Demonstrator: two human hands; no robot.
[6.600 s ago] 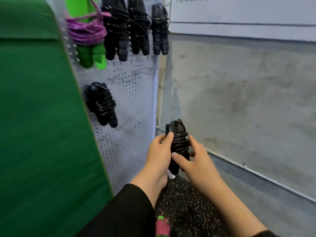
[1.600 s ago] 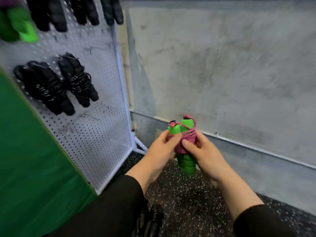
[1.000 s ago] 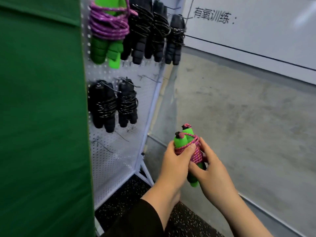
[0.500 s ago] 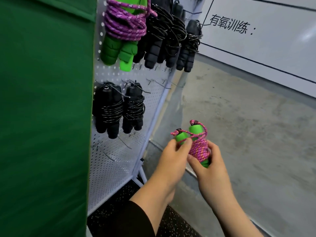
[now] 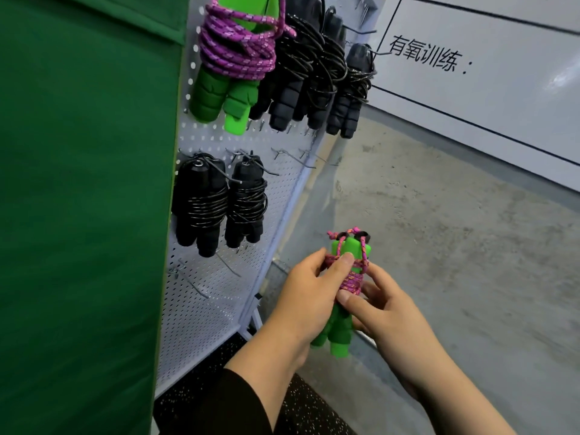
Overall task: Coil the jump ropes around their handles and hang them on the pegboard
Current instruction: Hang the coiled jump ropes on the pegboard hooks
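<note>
A jump rope with green handles [image 5: 339, 331] and a pink cord coiled round them is upright between both hands, just right of the white pegboard [image 5: 219, 296]. My left hand [image 5: 307, 296] grips it from the left, thumb pressing on the coil. From the right, my right hand [image 5: 376, 306] holds it with the thumb on the coil's lower edge. On the pegboard hang another green-handled rope with purple cord [image 5: 232, 67], several black ropes on the top row [image 5: 317, 76] and two black ropes on the second row [image 5: 219, 205].
A green padded panel [image 5: 84, 199] fills the left side and covers the pegboard's left part. Bare metal hooks [image 5: 301, 158] stick out right of the second-row ropes and lower down [image 5: 194, 284]. A grey wall with a whiteboard [image 5: 489, 73] is to the right; speckled black floor lies below.
The view has swung up from the floor to the pegboard. Both hands have kept hold of the green rope and shifted slightly on its coil, holding it near the board's right edge.
</note>
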